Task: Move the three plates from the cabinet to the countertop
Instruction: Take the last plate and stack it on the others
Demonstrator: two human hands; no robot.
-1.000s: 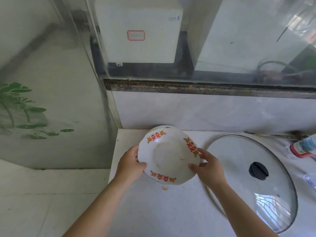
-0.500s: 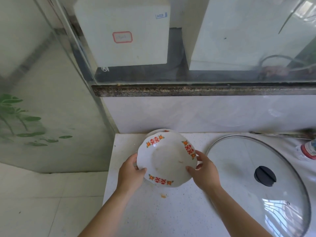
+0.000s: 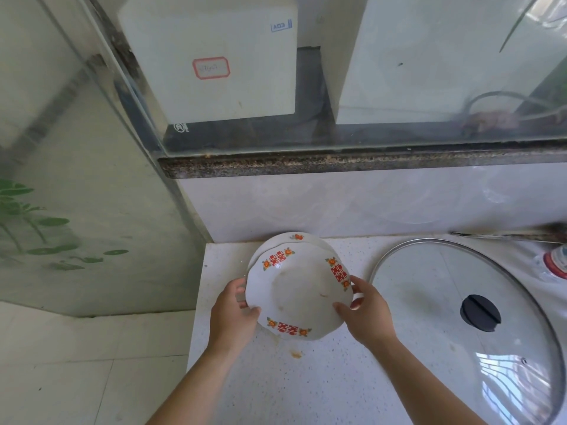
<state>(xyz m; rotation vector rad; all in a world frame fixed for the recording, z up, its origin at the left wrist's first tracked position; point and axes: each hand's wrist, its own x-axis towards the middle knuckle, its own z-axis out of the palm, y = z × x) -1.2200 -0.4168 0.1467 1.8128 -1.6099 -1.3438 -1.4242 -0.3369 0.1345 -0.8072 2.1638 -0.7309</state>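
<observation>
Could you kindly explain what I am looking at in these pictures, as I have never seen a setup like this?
There is no machine here: a person wears one wide-angle camera on the head, looking down at both hands, so every picture shares that view. The left hand and the right hand grip opposite edges of a white plate with red patterns, tilted over a second plate whose rim shows behind it. On the pale countertop to the right lies a large glass lid with a black knob.
</observation>
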